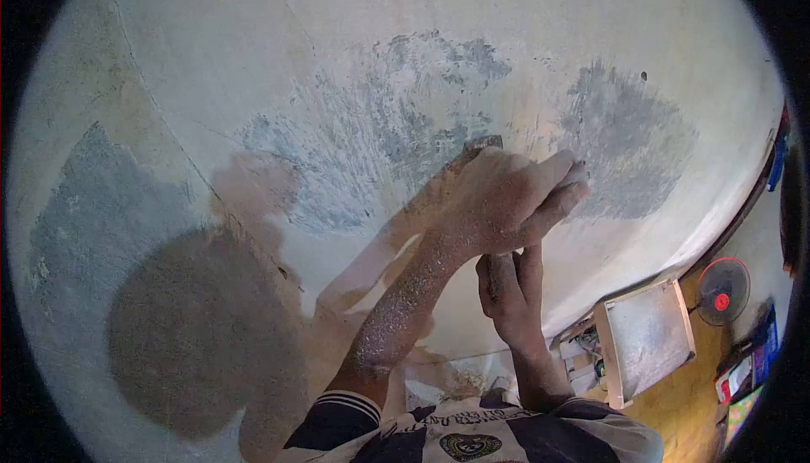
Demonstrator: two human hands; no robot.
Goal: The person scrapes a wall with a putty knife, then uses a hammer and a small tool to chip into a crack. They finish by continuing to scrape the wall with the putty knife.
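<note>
Dusty with pale powder, my left hand [498, 197] is closed on a scraper [485, 142] against the wall [354, 8]. Only the tool's dark, flat end shows past my knuckles; the rest is hidden by the hand. Below it, my right hand [513, 298] has its fingers closed, and what they hold, if anything, cannot be made out. Around the scraper the wall surface is rough, with a grey and white scraped patch [329, 142]. To the right is a darker grey patch [629, 138].
Another grey patch [110, 210] lies at the left, near a long crack. Shadows fall on the wall. At the lower right are a wooden-framed panel [648, 341], a round fan [723, 291] with a red centre, and blue and red items [764, 345].
</note>
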